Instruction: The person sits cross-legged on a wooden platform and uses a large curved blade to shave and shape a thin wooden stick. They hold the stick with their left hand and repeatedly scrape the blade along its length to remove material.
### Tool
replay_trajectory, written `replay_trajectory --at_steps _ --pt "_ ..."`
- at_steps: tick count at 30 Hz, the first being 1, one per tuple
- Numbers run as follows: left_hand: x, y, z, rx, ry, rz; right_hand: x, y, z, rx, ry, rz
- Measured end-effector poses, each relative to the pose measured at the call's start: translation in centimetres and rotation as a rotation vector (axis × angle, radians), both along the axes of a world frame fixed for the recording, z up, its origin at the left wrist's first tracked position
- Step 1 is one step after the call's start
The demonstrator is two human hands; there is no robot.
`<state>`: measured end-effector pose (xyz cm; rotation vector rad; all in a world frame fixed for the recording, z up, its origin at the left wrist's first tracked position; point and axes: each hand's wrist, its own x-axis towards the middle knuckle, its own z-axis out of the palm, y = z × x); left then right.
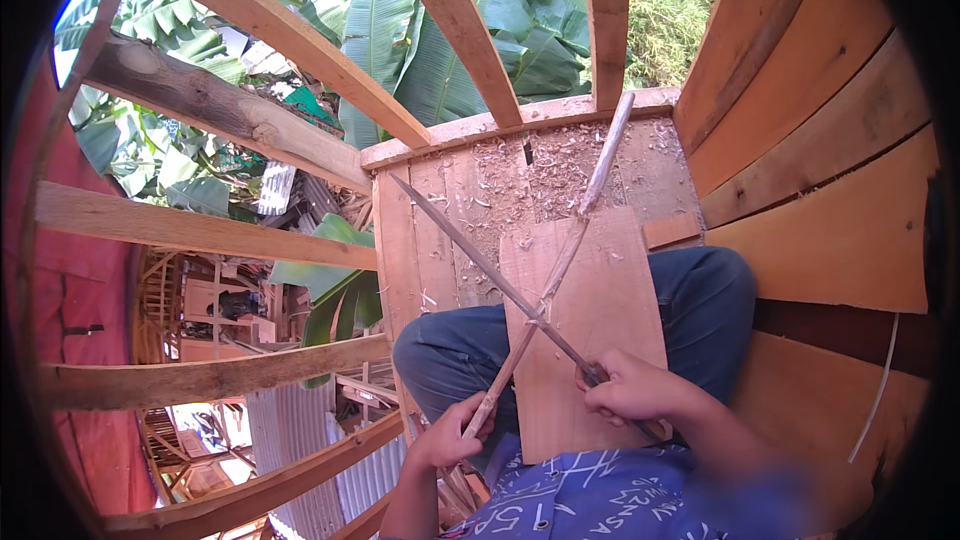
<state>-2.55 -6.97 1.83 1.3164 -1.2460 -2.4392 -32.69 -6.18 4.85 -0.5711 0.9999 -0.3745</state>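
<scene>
My left hand point(452, 434) is closed round the near end of a long, slightly crooked wooden stick point(566, 258). The stick slants away to the far right, its bark-coloured far part reaching the platform's edge. In my right hand point(625, 390) is a long, narrow, pointed knife point(455, 232), its dark blade slanting to the far left. Blade and stick cross at the left part of a flat wooden board point(610, 310), and they seem to touch there. The board lies across my lap, between my bent knees. The knife's handle is mostly hidden by my fingers and forearm.
Curled shavings point(570, 165) litter the plank floor point(430, 265) beyond my legs. Wooden railing slats point(210, 223) surround me ahead and on the left; a plank wall point(820, 240) stands close on the right. Banana leaves point(460, 40) and corrugated sheets point(290, 440) show outside.
</scene>
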Motion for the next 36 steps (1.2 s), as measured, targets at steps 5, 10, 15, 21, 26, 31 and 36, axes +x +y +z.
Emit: replay_trajectory --at_steps 5,10,15,21,26,31,36 --pt "0.1 -0.1 -0.1 0.036 0.049 0.034 -0.1 0.6 1.5 -0.147 0.215 0.138" --pt "0.1 0.0 -0.3 0.055 0.114 0.058 0.1 2.1 1.6 -0.324 0.25 0.345" --pt "2.7 1.2 -2.9 -0.228 -0.04 -0.042 0.0 2.4 4.0 -0.481 0.263 0.469" --pt "1.8 0.8 -1.0 -0.145 -0.075 0.013 -1.0 1.8 6.7 -0.726 0.636 0.319" --pt "0.5 -0.2 -0.5 0.014 0.121 0.024 -1.1 1.3 4.4 -0.776 0.836 0.203" --pt "0.7 -0.2 -0.7 0.094 0.15 0.036 -1.6 1.0 3.2 -0.738 0.915 0.221" --pt "0.9 -0.3 -0.6 0.145 0.19 0.05 -1.9 0.8 2.1 -0.735 0.997 0.166"
